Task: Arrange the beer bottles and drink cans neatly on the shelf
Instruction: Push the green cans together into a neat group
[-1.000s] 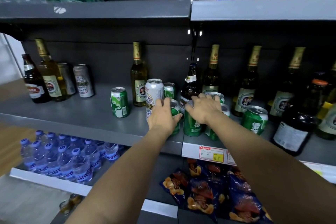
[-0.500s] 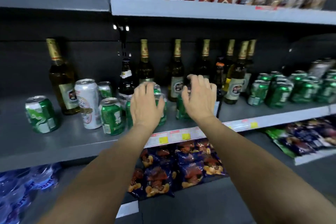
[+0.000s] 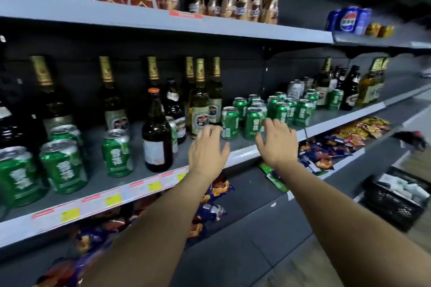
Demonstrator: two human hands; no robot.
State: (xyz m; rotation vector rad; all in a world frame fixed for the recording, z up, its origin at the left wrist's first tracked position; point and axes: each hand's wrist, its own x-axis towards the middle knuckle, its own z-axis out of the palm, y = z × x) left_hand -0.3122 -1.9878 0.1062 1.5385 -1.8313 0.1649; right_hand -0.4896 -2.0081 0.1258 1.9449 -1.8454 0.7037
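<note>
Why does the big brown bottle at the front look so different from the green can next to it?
The brown bottle is taller and dark, with a narrow neck and an orange cap. The green can is shorter, bright green, the same width all the way up, with a silver top. Both stand upright on the grey shelf.

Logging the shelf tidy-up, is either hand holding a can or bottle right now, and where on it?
Nothing is held. The left hand and right hand both reach with fingers spread toward the green cans on the shelf, gripping none.
</note>
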